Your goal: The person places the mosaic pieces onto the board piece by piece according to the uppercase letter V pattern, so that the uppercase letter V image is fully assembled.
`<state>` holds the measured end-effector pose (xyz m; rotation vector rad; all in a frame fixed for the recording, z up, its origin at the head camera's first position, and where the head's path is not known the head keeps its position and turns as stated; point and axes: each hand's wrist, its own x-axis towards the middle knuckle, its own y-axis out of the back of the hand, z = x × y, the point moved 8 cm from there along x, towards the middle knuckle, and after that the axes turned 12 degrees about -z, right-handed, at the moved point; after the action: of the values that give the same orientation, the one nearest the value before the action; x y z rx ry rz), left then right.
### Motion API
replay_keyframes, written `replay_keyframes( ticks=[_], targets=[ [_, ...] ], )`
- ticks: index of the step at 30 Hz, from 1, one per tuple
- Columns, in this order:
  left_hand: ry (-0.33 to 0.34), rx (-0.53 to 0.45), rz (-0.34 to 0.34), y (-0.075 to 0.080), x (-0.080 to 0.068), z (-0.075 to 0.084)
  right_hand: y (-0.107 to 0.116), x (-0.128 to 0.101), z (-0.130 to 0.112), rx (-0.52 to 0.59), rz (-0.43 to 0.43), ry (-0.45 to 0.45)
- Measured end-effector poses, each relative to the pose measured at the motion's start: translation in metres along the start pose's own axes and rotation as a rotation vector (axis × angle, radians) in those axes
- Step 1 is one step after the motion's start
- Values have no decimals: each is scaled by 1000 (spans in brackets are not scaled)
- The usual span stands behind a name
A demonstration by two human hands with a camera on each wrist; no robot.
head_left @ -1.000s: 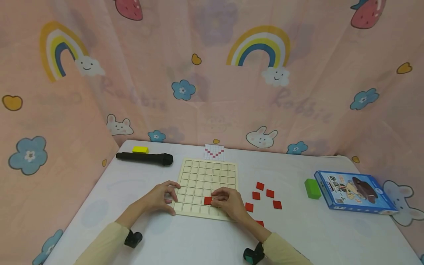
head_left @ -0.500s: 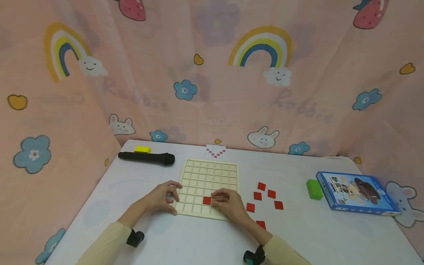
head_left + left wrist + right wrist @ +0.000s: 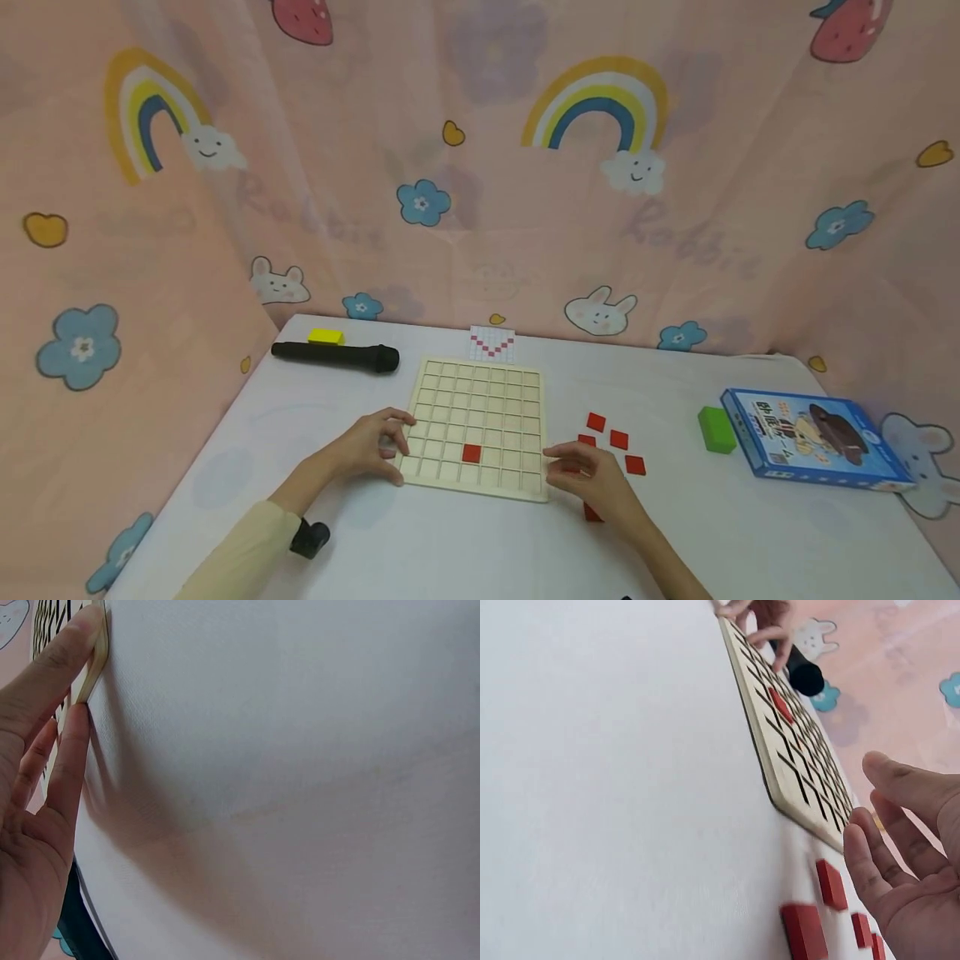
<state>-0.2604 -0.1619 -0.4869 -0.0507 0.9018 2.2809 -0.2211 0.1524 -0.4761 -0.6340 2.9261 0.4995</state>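
A cream grid board (image 3: 487, 400) lies mid-table, with one red square tile (image 3: 471, 453) seated in a cell of its second row from the front. My left hand (image 3: 378, 446) rests at the board's left edge; the left wrist view shows its thumb and a finger touching the rim near the corner. My right hand (image 3: 592, 479) is off the board's right edge with relaxed fingers and nothing between them, partly covering the loose red tiles. In the right wrist view, thumb and fingers stand apart above several red tiles (image 3: 804, 930).
A small pattern card (image 3: 492, 343) stands behind the board. At back left are a black microphone (image 3: 337, 357) and a yellow block (image 3: 326, 337). A green block (image 3: 717, 430) and a blue game box (image 3: 817, 439) lie on the right. More loose tiles include this one (image 3: 634, 465).
The right hand has let go of the red tile in the board and moved right, over the loose tiles. The left hand stays at the board's edge.
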Motion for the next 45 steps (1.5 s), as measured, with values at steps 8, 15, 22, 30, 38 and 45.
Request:
replay_keyframes(
  ticks=[8,15,22,30,38,45],
  targets=[
    [17,8,6,1,1,0,38,-35,29,-106,-3,-137],
    [15,-14,-2,1,1,2,42,-48,55,-170,-32,-245],
    [-4,10,-5,0,1,3,39,-50,58,-134,11,-235],
    [5,-3,-5,0,1,2,40,-48,60,-97,6,-210],
    [15,-13,2,1,1,1,40,-42,55,-78,-83,-147],
    [41,-25,2,-1,2,-1,39,-43,57,-81,-117,-119]
  ],
)
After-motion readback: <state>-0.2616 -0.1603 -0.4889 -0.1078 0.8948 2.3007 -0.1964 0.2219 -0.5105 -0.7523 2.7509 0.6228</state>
